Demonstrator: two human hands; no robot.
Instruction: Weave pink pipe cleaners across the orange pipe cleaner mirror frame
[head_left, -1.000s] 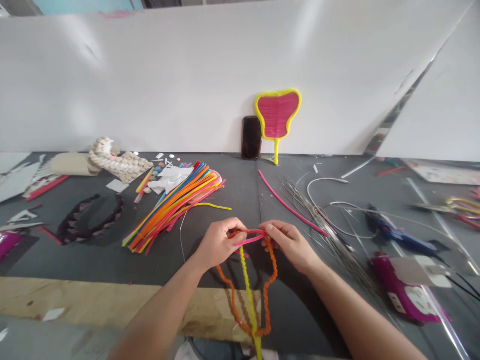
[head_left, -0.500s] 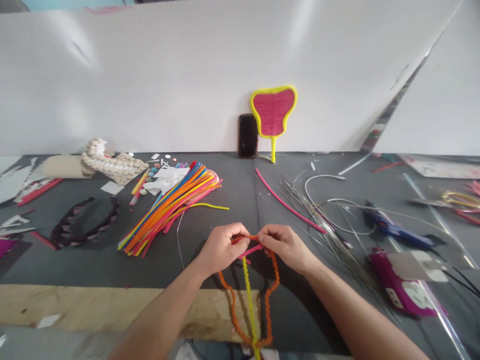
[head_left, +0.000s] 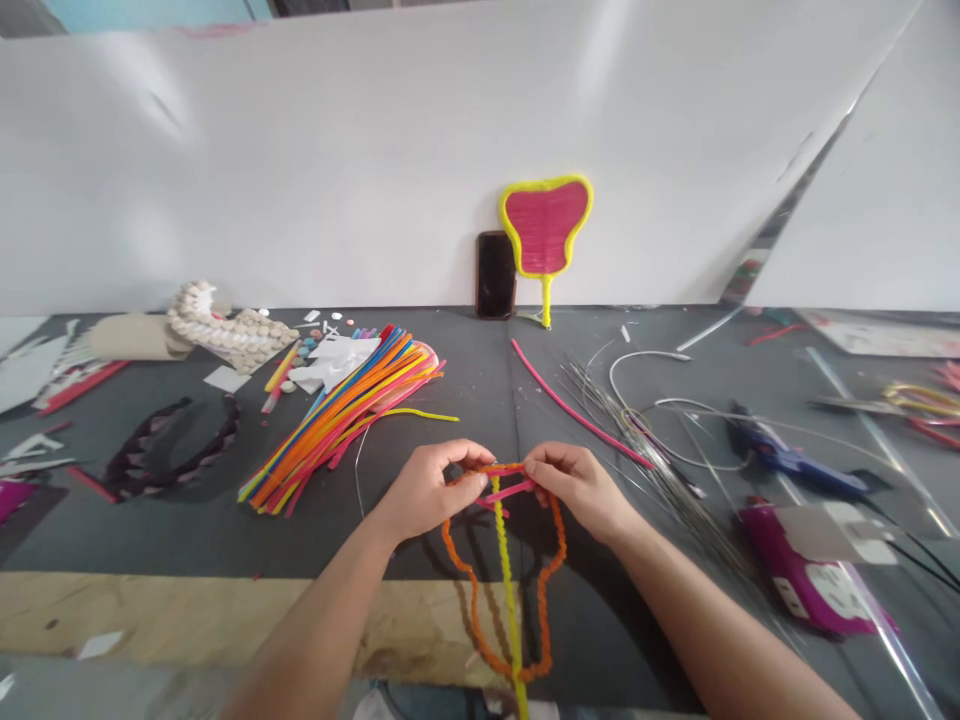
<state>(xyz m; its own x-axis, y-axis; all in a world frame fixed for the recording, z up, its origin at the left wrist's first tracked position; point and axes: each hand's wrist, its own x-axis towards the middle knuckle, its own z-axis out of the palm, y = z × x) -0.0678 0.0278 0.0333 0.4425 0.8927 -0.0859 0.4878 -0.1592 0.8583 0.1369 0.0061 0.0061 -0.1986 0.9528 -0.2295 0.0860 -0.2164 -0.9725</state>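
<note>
Between my hands is a loop frame of twisted orange pipe cleaner [head_left: 545, 600], its narrow end toward me. A yellow pipe cleaner stem [head_left: 505, 560] runs down its middle and out past the near end. My left hand [head_left: 427, 492] grips the frame's far left edge between thumb and fingers. My right hand [head_left: 576, 490] pinches the far right edge together with a pink pipe cleaner [head_left: 514, 491] that crosses the top of the loop. Fingers partly hide where the pink strand meets the orange edge.
Left lies a bundle of coloured pipe cleaners [head_left: 341, 425]. A pink-and-yellow fan shape [head_left: 546, 232] and a phone [head_left: 496, 276] lean on the white board. Rightward are a loose pink pipe cleaner [head_left: 574, 408], thin wires [head_left: 667, 490], a blue glue gun [head_left: 799, 462], a magenta power strip [head_left: 787, 590] and scissors [head_left: 862, 404].
My hands have moved slightly apart, showing more of the frame's far edge. The orange loop and yellow stem have shifted a little right and away from me.
</note>
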